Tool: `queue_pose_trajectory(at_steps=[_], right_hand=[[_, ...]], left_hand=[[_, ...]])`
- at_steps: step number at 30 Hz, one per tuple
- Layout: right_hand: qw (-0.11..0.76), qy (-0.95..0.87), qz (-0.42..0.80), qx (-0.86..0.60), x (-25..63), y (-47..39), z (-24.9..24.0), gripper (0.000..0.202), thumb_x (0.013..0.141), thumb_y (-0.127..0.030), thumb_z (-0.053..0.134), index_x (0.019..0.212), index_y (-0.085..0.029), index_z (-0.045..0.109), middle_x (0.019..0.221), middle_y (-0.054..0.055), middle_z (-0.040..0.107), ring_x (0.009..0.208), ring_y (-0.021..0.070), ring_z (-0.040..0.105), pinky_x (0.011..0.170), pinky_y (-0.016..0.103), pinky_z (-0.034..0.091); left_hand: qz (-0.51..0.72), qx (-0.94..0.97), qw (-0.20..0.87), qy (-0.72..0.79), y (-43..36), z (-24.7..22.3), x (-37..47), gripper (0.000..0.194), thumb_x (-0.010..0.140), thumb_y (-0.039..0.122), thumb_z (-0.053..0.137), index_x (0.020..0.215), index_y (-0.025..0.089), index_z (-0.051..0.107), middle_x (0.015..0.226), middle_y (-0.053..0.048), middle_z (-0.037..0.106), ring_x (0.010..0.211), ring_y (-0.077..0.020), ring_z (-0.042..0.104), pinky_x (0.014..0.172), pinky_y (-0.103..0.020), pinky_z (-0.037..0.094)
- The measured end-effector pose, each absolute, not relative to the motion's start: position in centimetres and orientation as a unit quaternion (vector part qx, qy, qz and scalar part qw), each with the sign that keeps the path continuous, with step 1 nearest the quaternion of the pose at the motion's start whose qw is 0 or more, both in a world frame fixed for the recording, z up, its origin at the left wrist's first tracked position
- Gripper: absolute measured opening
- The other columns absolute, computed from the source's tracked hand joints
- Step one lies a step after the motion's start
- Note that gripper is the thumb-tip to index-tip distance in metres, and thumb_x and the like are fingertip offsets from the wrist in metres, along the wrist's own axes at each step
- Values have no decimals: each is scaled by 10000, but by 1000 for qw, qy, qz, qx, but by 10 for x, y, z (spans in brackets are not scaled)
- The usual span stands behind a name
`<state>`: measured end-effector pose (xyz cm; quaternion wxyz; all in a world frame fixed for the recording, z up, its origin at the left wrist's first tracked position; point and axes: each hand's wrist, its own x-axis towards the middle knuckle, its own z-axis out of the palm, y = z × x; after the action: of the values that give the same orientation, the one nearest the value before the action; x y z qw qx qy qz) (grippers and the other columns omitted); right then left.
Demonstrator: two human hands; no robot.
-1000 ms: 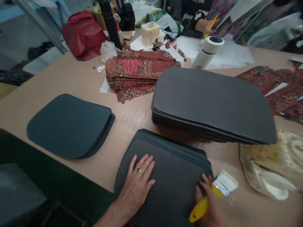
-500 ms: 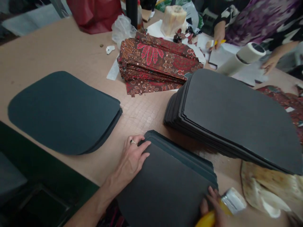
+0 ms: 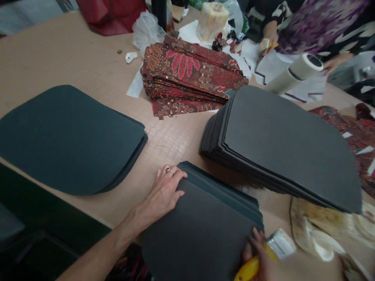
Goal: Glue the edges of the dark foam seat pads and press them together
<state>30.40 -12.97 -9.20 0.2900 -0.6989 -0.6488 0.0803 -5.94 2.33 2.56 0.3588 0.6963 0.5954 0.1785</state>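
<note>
My left hand [image 3: 165, 191], with a ring on one finger, lies on the upper left corner of a dark grey sheet [image 3: 202, 230], thumb apart from the fingers. This sheet tops a few stepped layers whose dark teal strips [image 3: 219, 187] show along the far edge. At the sheet's right side my right hand [image 3: 262, 249] is closed around the yellow handle of a flat paintbrush [image 3: 281, 244], bristles pointing right. Its fingertips touch the sheet's edge. The lower part of this hand is cut off by the frame.
A tall pile of dark rounded sheets [image 3: 290, 144] stands to the right, and a low pile [image 3: 70, 140] lies left. Behind are folded patterned fabric pieces [image 3: 193, 78], a white roll [image 3: 293, 76] and a red bag [image 3: 114, 17]. A co-worker's hand [image 3: 269, 35] holds a brush at the far right.
The view has shifted slightly, so most things sit a little further left. My left fingers have drawn closer together at the corner. My right hand still grips the brush.
</note>
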Motion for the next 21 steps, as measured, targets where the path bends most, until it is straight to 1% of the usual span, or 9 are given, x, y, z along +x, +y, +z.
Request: queue_pose_trajectory(at_steps=[5,9,11,13,14,16,17,19,21], right_hand=[[289,-630,122,-710,283,-126,-68,248,847,-373,510,921,-147,581,1171,180,584,1218,324,464,1002,592,342],[292,-623,125,-714,264,-121,-49,221,848,-310,520,992,-150,574,1250,178,544,1255,319,433,1035,604,301],[300,-629,109,-709,261,-119,-48,218,843,-301,532,991,-149,578,1240,174,555,1241,320,450,1033,607,302],[309,-635,96,-702,264,-119,-52,211,837,-282,543,993,-144,581,1220,176,568,1224,321,467,1022,605,318],[316,-639,84,-696,266,-118,-54,197,837,-274,542,979,-144,583,1201,175,578,1211,321,479,1013,604,330],[321,-649,67,-686,269,-119,-58,169,841,-268,535,947,-147,585,1176,173,590,1196,320,492,1004,600,343],[314,-653,67,-685,270,-119,-59,165,842,-269,533,941,-147,585,1172,174,590,1196,318,492,1006,596,343],[298,-648,80,-697,272,-121,-60,185,843,-268,529,971,-143,579,1184,183,579,1202,315,485,1020,581,337],[286,-633,108,-711,275,-123,-62,218,848,-275,517,1018,-145,560,1217,192,553,1227,309,460,1031,568,331]], left_hand=[[146,705,358,594,33,30,-57,269,681,74,693,870,176,531,949,-36,517,945,-226,440,848,-398,366],[155,708,384,572,35,48,-51,189,727,27,588,801,180,504,863,-11,539,868,-196,478,806,-379,390],[191,689,420,559,28,56,-51,222,745,27,553,883,198,525,854,3,561,839,-174,510,800,-356,417],[228,629,461,583,15,59,-55,393,735,58,576,1079,238,514,918,4,588,850,-161,548,803,-333,451],[236,586,481,608,6,58,-58,507,718,81,603,1176,255,474,958,-4,599,863,-162,567,803,-327,469],[234,499,519,653,-16,55,-64,630,685,133,642,1262,251,419,1006,-27,621,886,-176,601,800,-330,499],[232,465,532,668,-27,54,-66,594,681,156,642,1236,232,443,999,-37,634,885,-183,615,788,-327,511],[238,435,533,686,-47,56,-67,393,706,189,604,1092,215,535,928,-33,658,846,-180,636,735,-296,528],[258,460,507,682,-58,64,-62,209,736,210,568,943,233,586,841,-3,663,767,-155,640,671,-250,527]])
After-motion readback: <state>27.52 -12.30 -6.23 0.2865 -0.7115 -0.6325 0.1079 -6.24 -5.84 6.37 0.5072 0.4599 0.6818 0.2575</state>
